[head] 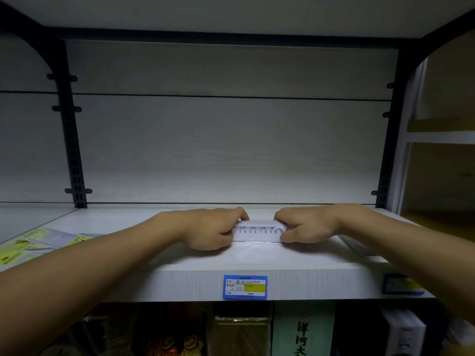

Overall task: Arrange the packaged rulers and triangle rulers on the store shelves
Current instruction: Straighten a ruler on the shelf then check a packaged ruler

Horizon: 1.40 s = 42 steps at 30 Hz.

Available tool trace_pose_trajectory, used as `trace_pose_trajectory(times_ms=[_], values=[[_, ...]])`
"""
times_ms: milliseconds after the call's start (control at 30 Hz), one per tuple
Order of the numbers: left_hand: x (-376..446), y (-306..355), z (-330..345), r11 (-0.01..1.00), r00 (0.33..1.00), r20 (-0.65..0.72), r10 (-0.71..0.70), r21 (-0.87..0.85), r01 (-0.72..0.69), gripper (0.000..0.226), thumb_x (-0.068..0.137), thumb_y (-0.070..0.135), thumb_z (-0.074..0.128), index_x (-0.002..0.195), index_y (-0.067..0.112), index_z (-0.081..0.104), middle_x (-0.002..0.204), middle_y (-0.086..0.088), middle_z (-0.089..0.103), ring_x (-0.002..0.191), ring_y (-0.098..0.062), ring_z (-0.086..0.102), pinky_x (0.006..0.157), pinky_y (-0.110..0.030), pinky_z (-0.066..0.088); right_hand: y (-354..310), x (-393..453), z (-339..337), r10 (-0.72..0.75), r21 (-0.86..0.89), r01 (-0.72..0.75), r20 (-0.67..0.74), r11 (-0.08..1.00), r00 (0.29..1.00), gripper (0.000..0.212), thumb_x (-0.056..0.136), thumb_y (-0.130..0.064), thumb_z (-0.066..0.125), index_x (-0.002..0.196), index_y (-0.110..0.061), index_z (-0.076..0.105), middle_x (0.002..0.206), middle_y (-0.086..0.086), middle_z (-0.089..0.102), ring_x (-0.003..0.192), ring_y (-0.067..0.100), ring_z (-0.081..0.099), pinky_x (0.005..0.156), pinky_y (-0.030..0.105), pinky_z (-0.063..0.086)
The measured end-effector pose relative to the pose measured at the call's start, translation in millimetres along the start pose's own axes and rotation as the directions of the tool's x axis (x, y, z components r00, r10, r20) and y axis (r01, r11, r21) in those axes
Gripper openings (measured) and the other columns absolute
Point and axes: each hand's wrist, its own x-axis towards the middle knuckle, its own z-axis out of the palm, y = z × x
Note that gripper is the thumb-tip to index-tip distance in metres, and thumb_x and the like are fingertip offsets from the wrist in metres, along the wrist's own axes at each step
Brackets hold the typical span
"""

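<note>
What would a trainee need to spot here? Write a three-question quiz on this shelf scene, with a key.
1. True or false: the packaged ruler lies flat on the white shelf, lengthwise along its front edge.
2. Which grips the ruler's right end? A) left hand B) right hand C) neither
3. Fill in: on the shelf's front edge, right below the ruler, sits a blue ____.

Key
1. True.
2. B; the left hand holds the other end.
3. Price tag. A second one sits further right, and yellow-green packages lie at the shelf's left.
</note>
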Motion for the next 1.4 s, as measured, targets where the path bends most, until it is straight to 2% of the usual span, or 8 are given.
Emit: trace_pose_trajectory(times_ms=[200,367,667,1067,1133,1200,1300,1400], values=[[7.8,-1.0,-30.8,0.999,1.000,0.004,-0.005,-0.039,0.005,0.044,0.089,0.025,0.060,0.130,0.034,0.047,0.100,0.008,0.063,0.082,-0.008,0.057,0.068,-0.020,0.042,-11.5,1.9,-13.1,-0.023,0.085,0.030,-0.084,0.996,0.996,0.031,0.088,-0.031,0.065,0.117,-0.022,0.058,0.106,-0.002,0.062,0.095,0.017,0.058,0.081,0.033,0.051],[13.2,-4.9,-32.1,0.956,0.978,0.191,-0.088,-0.261,0.137,0.035,0.087,0.015,0.066,0.119,0.026,0.053,0.104,0.003,0.068,0.087,-0.013,0.063,0.069,-0.024,0.049,-7.8,7.1,-17.6,0.029,0.412,-0.053,0.064,0.910,0.998,0.034,0.086,-0.014,0.074,0.117,-0.014,0.059,0.106,0.005,0.064,0.091,0.018,0.063,0.080,0.034,0.054],[11.4,-1.5,-30.7,0.998,0.993,0.111,-0.045,-0.040,0.050,0.042,0.084,0.026,0.060,0.127,0.027,0.064,0.114,0.011,0.059,0.101,-0.011,0.057,0.088,-0.033,0.053,-9.6,14.6,-26.1,0.065,0.342,-0.105,0.127,0.934,0.990,0.020,0.091,-0.014,0.068,0.110,-0.015,0.073,0.088,-0.002,0.067,0.073,0.010,0.060,0.058,0.014,0.047],[5.7,-8.7,-36.5,0.948,0.953,0.190,-0.236,-0.171,0.268,0.064,0.081,0.064,0.066,0.133,0.028,0.056,0.125,0.014,0.057,0.115,-0.009,0.055,0.103,-0.030,0.043,-0.1,8.1,-40.0,0.231,0.407,-0.262,0.125,0.875,0.965,0.041,0.097,-0.043,0.057,0.124,-0.013,0.062,0.119,0.007,0.063,0.104,0.024,0.064,0.092,0.038,0.052],[2.1,-16.1,-25.5,0.816,0.953,0.085,-0.292,-0.497,0.294,0.063,0.091,0.066,0.049,0.138,0.025,0.052,0.134,0.009,0.053,0.121,-0.012,0.052,0.107,-0.032,0.039,3.1,3.0,-31.6,0.330,0.631,-0.236,-0.034,0.739,0.943,0.049,0.100,-0.051,0.047,0.132,-0.016,0.056,0.128,0.006,0.060,0.114,0.024,0.059,0.104,0.039,0.044],[2.4,-21.9,-5.0,0.493,0.876,-0.060,-0.478,-0.844,0.212,0.063,0.098,0.063,0.034,0.140,0.020,0.051,0.142,0.002,0.051,0.127,-0.017,0.048,0.111,-0.035,0.033,7.4,1.6,-14.9,0.545,0.894,-0.096,-0.178,0.437,0.820,0.059,0.100,-0.056,0.041,0.142,-0.015,0.050,0.137,0.004,0.054,0.121,0.024,0.053,0.112,0.040,0.034],[6.6,-22.5,15.1,0.086,0.717,-0.006,-0.697,-0.993,0.075,0.070,0.097,0.063,0.032,0.143,0.012,0.048,0.146,-0.006,0.048,0.123,-0.021,0.045,0.106,-0.032,0.029,6.2,-0.4,11.0,0.768,0.999,0.045,-0.022,-0.009,0.641,0.055,0.099,-0.053,0.042,0.127,-0.007,0.051,0.110,0.008,0.052,0.101,0.024,0.051,0.095,0.034,0.038],[10.2,-15.0,10.3,-0.110,0.681,0.105,-0.725,-0.993,0.037,0.077,0.095,0.065,0.029,0.143,0.006,0.045,0.145,-0.010,0.048,0.127,-0.024,0.043,0.105,-0.034,0.028,-0.1,3.2,21.0,0.769,0.974,0.092,0.103,-0.205,0.630,0.042,0.095,-0.054,0.043,0.113,-0.017,0.039,0.080,0.000,0.033,0.068,0.013,0.033,0.072,0.029,0.032]])
